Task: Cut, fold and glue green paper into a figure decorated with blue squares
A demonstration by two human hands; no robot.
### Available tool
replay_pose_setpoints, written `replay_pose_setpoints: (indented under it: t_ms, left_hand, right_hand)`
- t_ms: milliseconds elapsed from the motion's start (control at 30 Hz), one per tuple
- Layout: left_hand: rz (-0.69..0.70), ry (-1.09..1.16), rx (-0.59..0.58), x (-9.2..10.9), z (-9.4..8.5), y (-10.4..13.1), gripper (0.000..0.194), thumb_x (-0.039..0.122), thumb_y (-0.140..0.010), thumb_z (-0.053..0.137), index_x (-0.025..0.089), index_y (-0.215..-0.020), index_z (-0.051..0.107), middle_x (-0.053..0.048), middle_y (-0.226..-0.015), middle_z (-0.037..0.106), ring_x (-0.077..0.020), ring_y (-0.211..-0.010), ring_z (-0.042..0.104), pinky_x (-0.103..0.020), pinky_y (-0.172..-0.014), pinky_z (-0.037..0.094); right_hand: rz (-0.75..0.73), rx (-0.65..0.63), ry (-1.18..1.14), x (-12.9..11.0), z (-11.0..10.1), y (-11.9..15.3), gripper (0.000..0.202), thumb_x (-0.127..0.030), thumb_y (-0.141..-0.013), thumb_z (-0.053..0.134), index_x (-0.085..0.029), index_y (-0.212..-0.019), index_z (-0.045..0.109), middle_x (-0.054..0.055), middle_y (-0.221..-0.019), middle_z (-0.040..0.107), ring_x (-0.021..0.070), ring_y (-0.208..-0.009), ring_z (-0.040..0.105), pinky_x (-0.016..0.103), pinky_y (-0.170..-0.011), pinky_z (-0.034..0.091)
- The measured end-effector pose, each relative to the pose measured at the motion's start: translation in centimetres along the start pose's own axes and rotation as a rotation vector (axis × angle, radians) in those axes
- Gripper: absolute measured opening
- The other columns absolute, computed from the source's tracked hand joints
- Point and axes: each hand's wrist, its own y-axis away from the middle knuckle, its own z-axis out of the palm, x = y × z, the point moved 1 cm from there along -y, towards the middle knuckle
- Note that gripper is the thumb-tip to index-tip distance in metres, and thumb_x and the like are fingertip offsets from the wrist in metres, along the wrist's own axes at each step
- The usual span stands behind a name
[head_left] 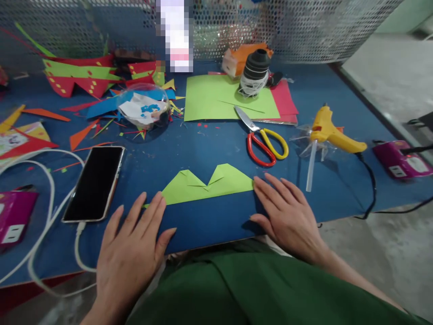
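A folded light-green paper piece (203, 187) lies flat on the blue table, with two peaks and a notch between them on its far edge. My left hand (130, 248) rests with fingers spread, its fingertips touching the paper's left end. On the other side my right hand (287, 214) lies flat, fingers apart, its fingertips at the right end. Beyond the paper are scissors (260, 137) with one red and one yellow handle, blades parted a little. A black phone (96, 183) with a white cable lies left of my left hand.
A yellow glue gun (333, 133) with a clear stick lies at right, near a purple power socket (402, 158). Green paper sheets (209, 97) carry a black bottle-shaped object (255, 72). Red-and-green paper masks (79, 74), a clear bowl (144, 106) and coloured scraps fill the back left.
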Motion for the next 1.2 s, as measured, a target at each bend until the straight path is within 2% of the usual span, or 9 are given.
replay_pose_setpoints:
  t_ms: [200,300,367,500,633,800,1033,1100,1200]
  left_hand:
    - [-0.124,-0.058,-0.023,-0.4,-1.1,1.2,0.06,0.032,-0.096,0.055,0.013,-0.152,0.042,-0.016,-0.142,0.06,-0.0386,-0.132,0.054,-0.057,-0.108,0.039]
    - [-0.171,-0.054,0.131,0.2,-1.7,0.3,0.051,0.022,-0.093,0.06,0.016,-0.143,0.053,-0.015,-0.135,0.065,-0.0345,-0.126,0.06,-0.05,-0.104,0.046]
    - [-0.08,0.037,0.162,0.9,-1.7,-0.8,0.04,0.016,-0.092,0.059,0.02,-0.132,0.064,-0.01,-0.123,0.073,-0.0296,-0.118,0.065,-0.045,-0.099,0.051]
    - [0.052,0.136,0.122,2.2,-0.8,-3.5,0.026,0.013,-0.096,0.052,0.02,-0.11,0.073,-0.007,-0.107,0.077,-0.0239,-0.102,0.069,-0.038,-0.087,0.054]
    - [0.116,0.131,0.088,2.7,0.4,-5.1,0.022,0.014,-0.096,0.052,0.016,-0.101,0.074,-0.006,-0.098,0.077,-0.022,-0.09,0.069,-0.035,-0.079,0.053]
    - [0.149,0.115,0.067,2.4,0.7,-5.5,0.017,0.014,-0.095,0.056,0.016,-0.097,0.073,-0.004,-0.092,0.075,-0.0208,-0.084,0.068,-0.034,-0.073,0.05]
    - [0.216,0.09,0.065,2.0,0.7,-5.9,0.017,0.015,-0.096,0.055,0.018,-0.098,0.071,-0.003,-0.093,0.076,-0.0196,-0.085,0.068,-0.034,-0.073,0.049]
    - [0.254,0.069,0.097,2.0,0.9,-6.0,0.016,0.013,-0.095,0.055,0.016,-0.097,0.071,-0.004,-0.092,0.075,-0.0194,-0.083,0.068,-0.033,-0.072,0.049]
    - [0.293,0.042,0.17,2.1,1.1,-6.2,0.013,0.012,-0.093,0.058,0.013,-0.094,0.071,-0.005,-0.089,0.075,-0.02,-0.079,0.068,-0.034,-0.069,0.049]
  right_hand:
    - [-0.04,0.08,-0.042,0.7,0.3,0.3,0.049,-0.034,-0.099,0.052,-0.008,-0.141,0.054,0.019,-0.14,0.061,0.0369,-0.133,0.052,0.055,-0.107,0.042]
    - [-0.047,0.144,-0.061,0.7,0.5,-0.1,0.044,-0.027,-0.096,0.057,-0.012,-0.138,0.058,0.018,-0.134,0.065,0.0363,-0.129,0.057,0.054,-0.105,0.043]
    - [-0.059,0.197,-0.044,0.6,0.4,-0.6,0.041,-0.025,-0.095,0.06,-0.015,-0.135,0.06,0.016,-0.129,0.068,0.0343,-0.123,0.061,0.053,-0.104,0.045]
    - [-0.171,0.222,0.004,-0.7,-0.3,-2.2,0.032,-0.015,-0.096,0.053,-0.024,-0.125,0.065,0.007,-0.121,0.074,0.0261,-0.116,0.065,0.048,-0.104,0.044]
    - [-0.32,0.205,-0.019,-2.4,-0.5,-4.5,0.032,-0.009,-0.098,0.044,-0.019,-0.111,0.071,0.007,-0.112,0.076,0.0214,-0.105,0.067,0.043,-0.103,0.044]
    - [-0.341,0.107,-0.19,-3.2,0.3,-6.3,0.037,-0.01,-0.099,0.04,-0.021,-0.099,0.075,0.006,-0.098,0.076,0.0214,-0.094,0.065,0.047,-0.105,0.044]
    - [-0.267,0.114,-0.254,-3.2,0.9,-6.0,0.035,-0.01,-0.098,0.041,-0.022,-0.102,0.074,0.006,-0.098,0.076,0.0204,-0.093,0.064,0.047,-0.104,0.043]
    - [-0.267,0.114,-0.23,-3.1,0.9,-6.0,0.034,-0.01,-0.098,0.043,-0.023,-0.102,0.074,0.005,-0.099,0.076,0.0201,-0.094,0.065,0.047,-0.103,0.043]
    - [-0.299,0.181,-0.105,-3.1,0.7,-6.2,0.028,-0.01,-0.097,0.049,-0.021,-0.098,0.074,0.003,-0.099,0.077,0.0189,-0.092,0.066,0.044,-0.102,0.044]
